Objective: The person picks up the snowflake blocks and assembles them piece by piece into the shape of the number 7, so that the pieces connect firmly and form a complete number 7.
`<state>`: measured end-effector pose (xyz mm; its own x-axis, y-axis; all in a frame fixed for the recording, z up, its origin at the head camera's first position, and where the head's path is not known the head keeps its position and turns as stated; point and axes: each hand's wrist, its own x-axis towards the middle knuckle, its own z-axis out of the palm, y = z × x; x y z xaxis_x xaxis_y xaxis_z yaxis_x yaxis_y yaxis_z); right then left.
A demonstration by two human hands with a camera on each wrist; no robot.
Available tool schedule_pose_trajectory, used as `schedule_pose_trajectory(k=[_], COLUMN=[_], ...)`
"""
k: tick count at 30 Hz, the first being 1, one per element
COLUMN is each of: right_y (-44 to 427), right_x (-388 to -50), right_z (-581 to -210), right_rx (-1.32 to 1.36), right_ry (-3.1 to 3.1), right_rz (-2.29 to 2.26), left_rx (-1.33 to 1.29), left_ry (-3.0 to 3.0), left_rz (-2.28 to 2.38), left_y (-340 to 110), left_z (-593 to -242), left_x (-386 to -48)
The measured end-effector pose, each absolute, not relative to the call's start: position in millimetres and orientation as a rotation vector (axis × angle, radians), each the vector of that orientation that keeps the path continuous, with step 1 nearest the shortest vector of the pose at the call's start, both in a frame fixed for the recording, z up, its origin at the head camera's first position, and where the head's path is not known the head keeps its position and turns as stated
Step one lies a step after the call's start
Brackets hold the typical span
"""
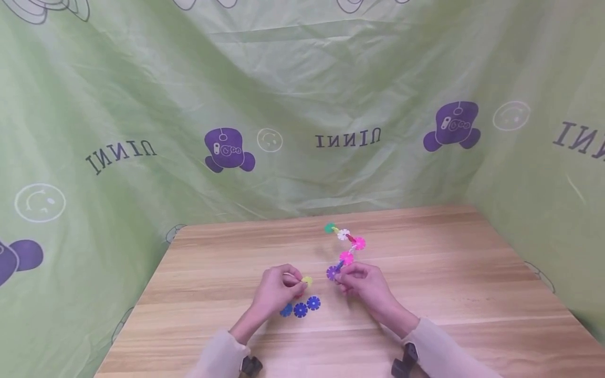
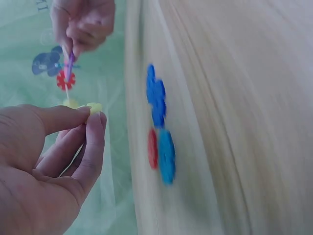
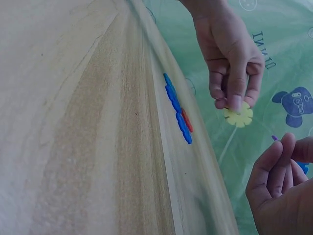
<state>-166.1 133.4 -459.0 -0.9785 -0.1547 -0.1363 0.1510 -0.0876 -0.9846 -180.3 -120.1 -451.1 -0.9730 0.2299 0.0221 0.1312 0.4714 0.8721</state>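
My left hand [image 1: 278, 287] pinches a yellow notched plastic disc [image 1: 308, 282] between thumb and fingertips, above the table. To its right, my right hand [image 1: 367, 287] pinches the near end of a chain of interlocking discs by the purple disc [image 1: 332, 273]. The chain runs away from me through blue, pink [image 1: 359, 243], white [image 1: 343, 234] and other discs to a green disc [image 1: 329, 228] at its far end. The yellow disc and the chain are apart. In the right wrist view the yellow disc [image 3: 238, 115] shows its notched face.
On the wooden table [image 1: 227, 273], two dark blue discs [image 1: 300, 310] and a lighter blue disc [image 1: 285, 310] lie near my left hand. Beside them is a red disc [image 2: 152, 149], mostly covered by the hand in the head view. Green printed cloth [image 1: 293, 178] hangs behind the table.
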Motion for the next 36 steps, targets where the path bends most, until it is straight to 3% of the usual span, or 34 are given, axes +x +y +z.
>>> schedule_pose_trajectory(k=[36], right_y=[128], right_x=[-169], right_z=[-459], right_rx=[0.000], right_ry=[1.989], right_rz=[-2.191], left_rx=[0.361], left_ry=[2.648], left_rz=[1.629], left_y=[-81], left_z=[-447], left_x=[-168])
